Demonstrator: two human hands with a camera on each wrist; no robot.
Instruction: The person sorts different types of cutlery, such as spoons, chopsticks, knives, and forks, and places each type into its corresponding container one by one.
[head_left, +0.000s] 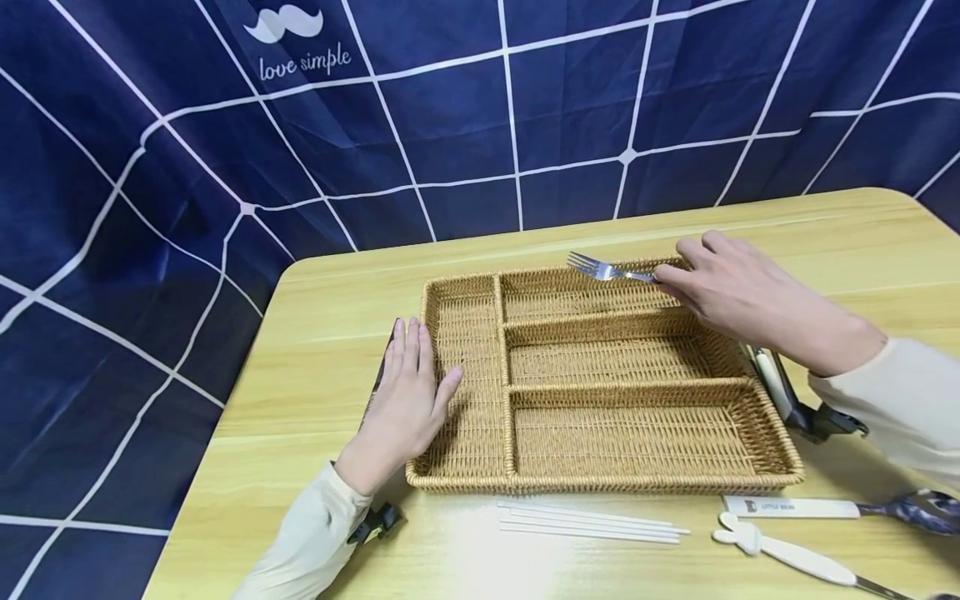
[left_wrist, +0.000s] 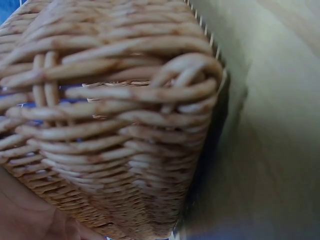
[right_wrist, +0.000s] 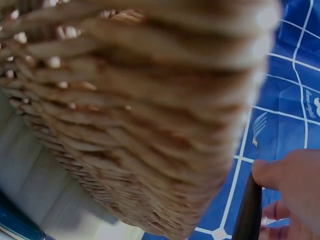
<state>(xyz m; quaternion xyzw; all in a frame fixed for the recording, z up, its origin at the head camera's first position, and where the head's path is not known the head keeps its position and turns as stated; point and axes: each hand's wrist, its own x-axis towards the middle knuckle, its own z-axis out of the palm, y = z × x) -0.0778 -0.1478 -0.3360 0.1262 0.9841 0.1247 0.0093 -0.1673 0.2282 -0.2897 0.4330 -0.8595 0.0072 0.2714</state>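
A wicker cutlery tray [head_left: 504, 417] with a long left compartment and three side compartments lies on the table. My right hand [head_left: 738, 287], above its far right corner, pinches a fork [head_left: 596, 268] between thumb and fingers. The fork's metal tines point left over the far compartment; its dark handle [right_wrist: 248, 212] shows in the right wrist view. My left hand [head_left: 405, 396] rests on the tray's left rim with straight fingers, the thumb reaching over the inside. Woven wall [left_wrist: 115, 130] fills much of the left wrist view.
White sticks [head_left: 592, 527] lie before the tray. To their right are a white-handled utensil [head_left: 795, 507] with a dark head and a rabbit-ended white handle [head_left: 802, 560]. Another pale handle [head_left: 772, 379] lies beside the tray's right wall. A blue checked cloth [head_left: 465, 108] hangs behind the table.
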